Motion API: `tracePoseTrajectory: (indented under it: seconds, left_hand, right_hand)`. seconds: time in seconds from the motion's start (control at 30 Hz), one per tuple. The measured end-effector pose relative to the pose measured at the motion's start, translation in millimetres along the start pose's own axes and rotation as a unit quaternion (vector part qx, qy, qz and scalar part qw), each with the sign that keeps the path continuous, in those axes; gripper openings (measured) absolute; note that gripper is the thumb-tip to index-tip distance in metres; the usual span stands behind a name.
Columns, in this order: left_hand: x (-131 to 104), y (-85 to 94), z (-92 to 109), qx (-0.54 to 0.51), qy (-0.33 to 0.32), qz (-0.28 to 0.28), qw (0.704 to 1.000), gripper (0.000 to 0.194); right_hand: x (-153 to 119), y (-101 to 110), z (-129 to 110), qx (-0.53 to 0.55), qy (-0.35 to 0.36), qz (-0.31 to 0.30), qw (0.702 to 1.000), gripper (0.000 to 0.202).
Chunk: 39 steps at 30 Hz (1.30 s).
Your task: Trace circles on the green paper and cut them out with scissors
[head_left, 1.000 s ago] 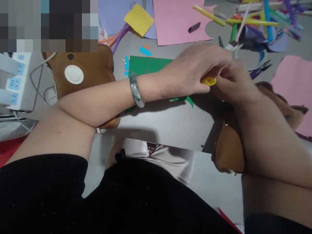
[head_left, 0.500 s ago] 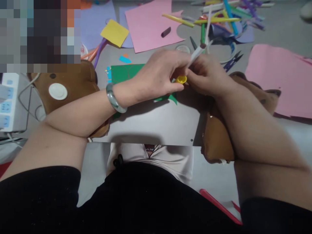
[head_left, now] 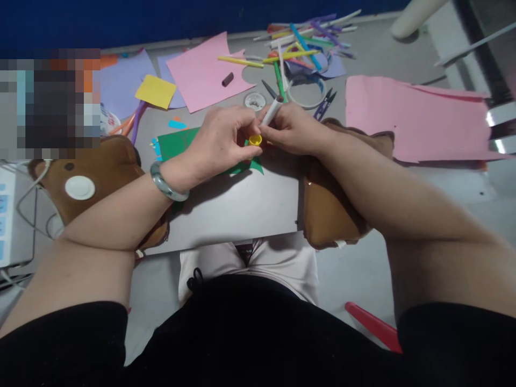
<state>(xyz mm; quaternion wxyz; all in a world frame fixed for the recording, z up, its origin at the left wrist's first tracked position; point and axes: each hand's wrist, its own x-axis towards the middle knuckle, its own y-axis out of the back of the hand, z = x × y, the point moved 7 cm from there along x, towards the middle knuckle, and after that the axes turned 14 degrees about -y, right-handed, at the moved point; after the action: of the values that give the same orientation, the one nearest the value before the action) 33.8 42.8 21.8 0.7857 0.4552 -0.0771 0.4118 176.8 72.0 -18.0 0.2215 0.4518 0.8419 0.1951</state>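
Observation:
My left hand [head_left: 220,137], with a jade-coloured bangle at the wrist, pinches a small yellow ring-shaped piece [head_left: 255,141] between thumb and fingers. Close against it, my right hand [head_left: 288,129] is closed on a white marker [head_left: 272,111], its brown end pointing up and away; the other end is hidden by the fingers. Beneath the hands lies a green sheet [head_left: 177,141] with drawn curves, partly covered by my left hand. A dark brown marker cap [head_left: 228,79] rests on a cut pink sheet [head_left: 201,70] farther back.
Brown cushions [head_left: 334,199] lie under my forearms. Scissors [head_left: 324,103], a tape roll [head_left: 307,91] and a heap of coloured strips [head_left: 302,45] are behind the hands. A yellow square [head_left: 156,91] sits at left, a large pink sheet [head_left: 419,118] at right, and a power strip [head_left: 12,215] far left.
The camera view has tilted and shifted, so the hands appear farther left and a blue surface shows at the back. Both hands keep the same holds on the yellow piece and the marker.

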Motion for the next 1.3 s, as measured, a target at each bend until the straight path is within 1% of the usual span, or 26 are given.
tracePoseTrajectory:
  seconds: [0.13, 0.2, 0.33, 0.47, 0.57, 0.73, 0.87, 1.0, 1.1, 1.2, 1.27, 1.3]
  left_hand:
    - [-1, 0.7, -1, 0.000, 0.003, 0.002, 1.000, 0.013]
    - [0, 0.7, -1, 0.002, 0.007, 0.001, 1.000, 0.013]
    - [0, 1.1, -1, 0.001, 0.021, 0.002, 1.000, 0.015]
    - [1, -0.5, -2, -0.006, 0.035, 0.002, 0.999, 0.018]
    - [2, -2.0, -4, -0.003, 0.034, 0.003, 0.999, 0.019]
    - [3, -3.5, -4, 0.008, 0.028, -0.007, 1.000, 0.016]
    - [5, -3.1, -2, 0.014, 0.027, -0.016, 0.999, 0.016]
    - [6, -4.4, -3, -0.004, 0.017, -0.014, 1.000, 0.015]
    - [6, -5.2, -4, -0.012, 0.010, -0.004, 1.000, 0.013]
    - [7, -6.1, -5, -0.007, 0.011, 0.003, 1.000, 0.016]
    - [9, -7.9, -4, -0.004, 0.018, -0.007, 1.000, 0.023]
    - [10, -8.6, -4, -0.003, 0.022, -0.013, 1.000, 0.027]
  right_hand:
    - [-6, -3, 10, 0.014, 0.010, 0.034, 0.999, 0.039]
    - [-10, -3, 13, 0.026, 0.008, 0.064, 0.998, 0.042]
    - [-21, -6, 13, 0.040, -0.003, 0.114, 0.993, 0.047]
    - [-33, -9, 14, 0.058, -0.023, 0.139, 0.988, 0.048]
    - [-43, -12, 17, 0.072, -0.037, 0.155, 0.985, 0.048]
    - [-65, -17, 16, 0.049, -0.070, 0.203, 0.975, 0.048]
    - [-79, -25, 9, 0.026, -0.077, 0.214, 0.973, 0.048]
    - [-85, -31, 4, 0.007, -0.046, 0.237, 0.970, 0.043]
    - [-91, -33, -1, -0.032, -0.016, 0.258, 0.966, 0.038]
    - [-100, -39, -11, -0.114, 0.014, 0.274, 0.955, 0.033]
    - [-106, -49, -21, -0.199, 0.064, 0.264, 0.942, 0.030]
    - [-108, -56, -26, -0.250, 0.095, 0.248, 0.931, 0.028]
